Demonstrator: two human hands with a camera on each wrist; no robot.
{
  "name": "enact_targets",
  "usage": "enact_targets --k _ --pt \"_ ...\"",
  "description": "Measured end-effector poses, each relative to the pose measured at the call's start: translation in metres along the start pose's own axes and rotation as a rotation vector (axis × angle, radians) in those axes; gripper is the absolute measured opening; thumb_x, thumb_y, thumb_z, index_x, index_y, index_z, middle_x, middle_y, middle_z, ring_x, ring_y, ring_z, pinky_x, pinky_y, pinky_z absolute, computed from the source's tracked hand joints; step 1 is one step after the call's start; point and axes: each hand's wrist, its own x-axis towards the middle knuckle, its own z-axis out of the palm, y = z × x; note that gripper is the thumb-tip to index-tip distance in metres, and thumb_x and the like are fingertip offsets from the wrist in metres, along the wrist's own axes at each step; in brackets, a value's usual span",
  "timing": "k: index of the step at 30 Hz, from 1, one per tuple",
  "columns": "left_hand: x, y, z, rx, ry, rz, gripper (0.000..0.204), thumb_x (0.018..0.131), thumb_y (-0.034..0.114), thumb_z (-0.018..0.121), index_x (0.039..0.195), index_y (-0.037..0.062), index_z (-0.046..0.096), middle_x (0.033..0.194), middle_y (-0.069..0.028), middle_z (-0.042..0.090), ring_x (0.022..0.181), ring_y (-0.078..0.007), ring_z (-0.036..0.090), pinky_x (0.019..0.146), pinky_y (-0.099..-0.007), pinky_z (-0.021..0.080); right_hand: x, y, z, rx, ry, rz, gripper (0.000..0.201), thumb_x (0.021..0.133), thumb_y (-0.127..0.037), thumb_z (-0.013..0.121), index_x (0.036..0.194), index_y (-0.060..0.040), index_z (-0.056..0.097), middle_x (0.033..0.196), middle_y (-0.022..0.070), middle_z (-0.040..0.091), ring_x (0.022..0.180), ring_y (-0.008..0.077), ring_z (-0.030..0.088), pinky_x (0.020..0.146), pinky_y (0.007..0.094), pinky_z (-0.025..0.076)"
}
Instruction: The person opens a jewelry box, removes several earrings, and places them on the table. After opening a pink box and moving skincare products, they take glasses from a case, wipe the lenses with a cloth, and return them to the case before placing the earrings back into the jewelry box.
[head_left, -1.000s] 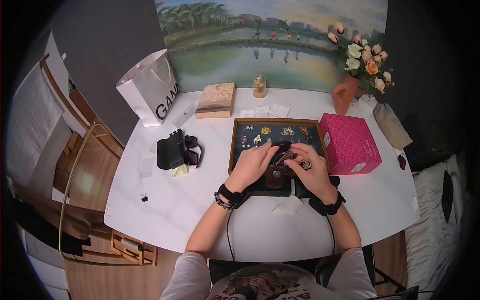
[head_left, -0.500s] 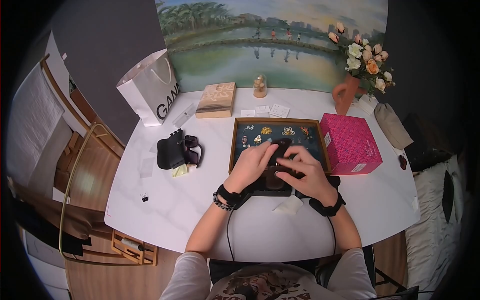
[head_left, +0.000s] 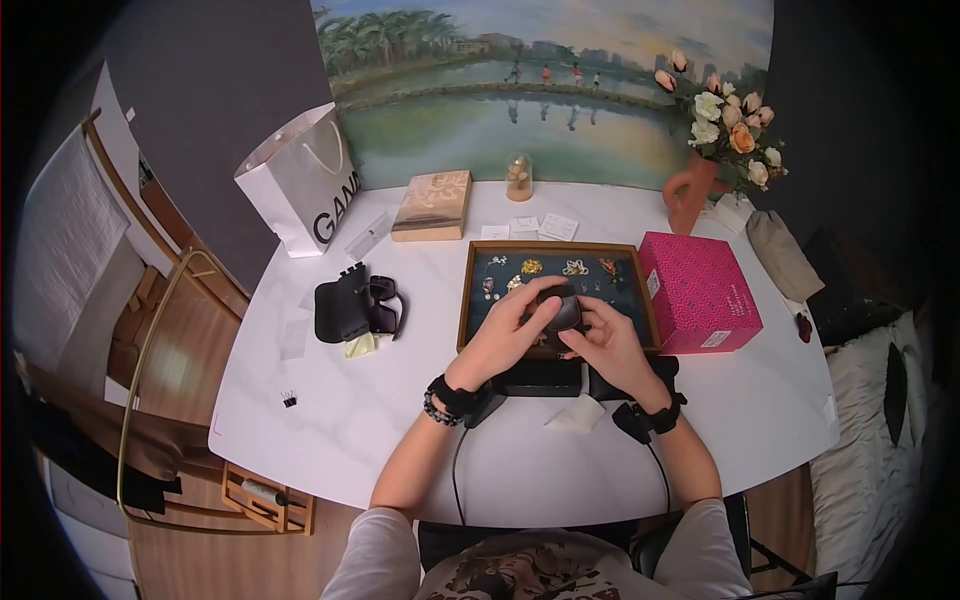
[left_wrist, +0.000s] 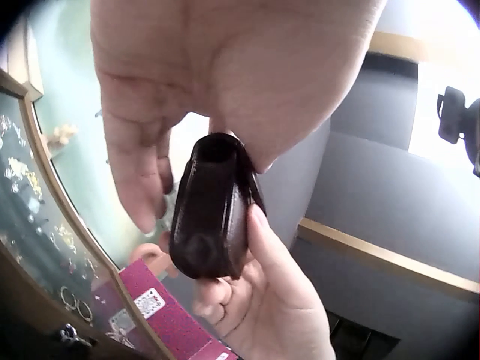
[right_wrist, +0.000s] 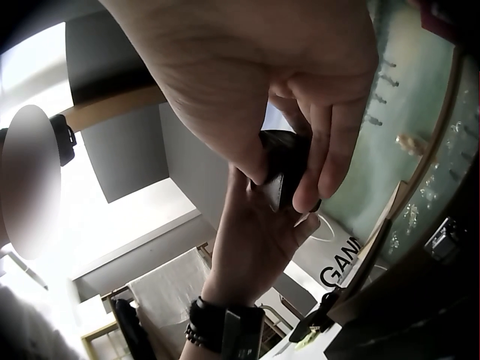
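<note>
Between both hands is a small dark brown leather case (head_left: 563, 312) with rounded ends and a glossy surface. My left hand (head_left: 508, 335) holds it from the left, thumb along its near face. From the other side my right hand (head_left: 613, 343) grips it, and in the left wrist view the right thumb (left_wrist: 274, 251) presses on the side of the case (left_wrist: 206, 217). Its flap lies folded down over the body. What the case contains is hidden. The hands are raised over the near part of a wood-framed jewelry display box (head_left: 463, 300).
A pink patterned box (head_left: 700, 290) stands right of the display box. To the left are a black case (head_left: 340, 307) and sunglasses (head_left: 384, 305). Behind are a tan box (head_left: 432, 205), a white paper bag (head_left: 300, 180) and a flower vase (head_left: 690, 195). A white cloth (head_left: 576, 414) lies in front.
The case's flap stood up with a dark cord-like bundle showing inside; now the flap is down and the bundle is out of sight. The case has been lifted and turned between both hands.
</note>
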Motion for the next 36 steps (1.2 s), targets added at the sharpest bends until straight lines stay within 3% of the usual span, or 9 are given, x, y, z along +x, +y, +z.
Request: enact_targets --k 3,13,16,22,24,26,30,33,36 --pt "-0.001 -0.004 0.002 -0.041 0.030 -0.108 0.044 0.111 0.030 0.054 0.147 0.0048 0.053 0.120 -0.0072 0.066 0.102 -0.0118 0.063 0.082 -0.0275 0.054 0.000 0.002 0.000 0.031 0.013 -0.002 0.052 0.100 -0.007 0.070 0.144 0.0083 0.047 0.123 0.0154 0.069 0.099 0.0134 0.071 0.077 0.0278 0.064" --pt "0.000 -0.005 -0.002 0.072 -0.104 -0.130 0.048 0.110 0.025 0.058 0.152 0.0043 0.047 0.123 -0.0062 0.066 0.102 -0.0101 0.063 0.084 -0.0274 0.053 -0.001 0.002 -0.002 0.032 0.049 0.058 0.041 0.104 -0.016 0.066 0.137 0.0062 0.054 0.112 0.0143 0.072 0.096 0.0152 0.073 0.071 0.0301 0.066" --pt "-0.001 -0.010 0.003 -0.181 -0.118 -0.056 0.050 0.107 0.017 0.061 0.153 0.0048 0.044 0.124 -0.0066 0.066 0.104 -0.0102 0.063 0.088 -0.0267 0.053 -0.002 -0.004 0.001 -0.005 0.080 0.035 0.043 0.104 -0.016 0.066 0.138 0.0069 0.054 0.112 0.0143 0.073 0.093 0.0144 0.073 0.072 0.0300 0.066" --pt "-0.007 -0.003 -0.012 -0.147 0.059 -0.027 0.049 0.105 0.013 0.064 0.149 0.0047 0.043 0.123 -0.0069 0.064 0.104 -0.0077 0.062 0.088 -0.0240 0.051 -0.005 -0.007 0.004 -0.180 0.130 -0.053 0.047 0.105 -0.022 0.066 0.139 0.0071 0.054 0.107 0.0149 0.074 0.085 0.0157 0.074 0.070 0.0283 0.061" --pt "-0.012 -0.014 -0.034 0.069 0.180 -0.082 0.048 0.105 0.018 0.066 0.145 0.0036 0.046 0.108 -0.0062 0.068 0.094 -0.0081 0.064 0.081 -0.0233 0.051 -0.008 -0.010 0.002 -0.236 0.139 -0.040 0.046 0.104 -0.025 0.067 0.137 0.0065 0.057 0.104 0.0148 0.074 0.082 0.0160 0.074 0.068 0.0279 0.059" --pt "-0.022 -0.028 -0.061 0.094 0.278 -0.143 0.045 0.105 0.023 0.066 0.142 0.0025 0.048 0.100 -0.0075 0.070 0.089 -0.0093 0.065 0.076 -0.0244 0.052 -0.009 -0.011 -0.006 -0.503 -0.104 0.130 0.039 0.102 -0.032 0.068 0.121 0.0024 0.069 0.095 0.0133 0.076 0.076 0.0188 0.074 0.066 0.0302 0.056" --pt "-0.044 -0.070 -0.108 0.248 0.492 -0.219 0.042 0.106 0.033 0.063 0.133 0.0016 0.056 0.098 -0.0120 0.072 0.088 -0.0137 0.068 0.075 -0.0282 0.053 -0.015 -0.013 -0.005 -0.808 -0.403 0.173 0.033 0.096 -0.037 0.070 0.098 -0.0045 0.077 0.084 0.0101 0.077 0.074 0.0246 0.074 0.069 0.0354 0.056" --pt "-0.063 -0.109 -0.135 0.403 0.344 -0.347 0.042 0.106 0.038 0.061 0.128 0.0025 0.061 0.098 -0.0126 0.072 0.089 -0.0164 0.069 0.077 -0.0299 0.053 -0.018 -0.002 -0.003 -0.933 -0.527 0.221 0.034 0.089 -0.036 0.077 0.104 -0.0054 0.077 0.086 0.0085 0.078 0.076 0.0229 0.075 0.071 0.0329 0.057" --pt "-0.075 -0.103 -0.129 0.379 0.260 -0.458 0.045 0.105 0.041 0.063 0.130 0.0034 0.062 0.093 -0.0128 0.070 0.081 -0.0183 0.066 0.076 -0.0326 0.053 -0.021 0.006 -0.001 -0.997 -0.544 0.200 0.038 0.083 -0.034 0.080 0.108 -0.0058 0.076 0.087 0.0085 0.079 0.079 0.0260 0.076 0.073 0.0358 0.057"
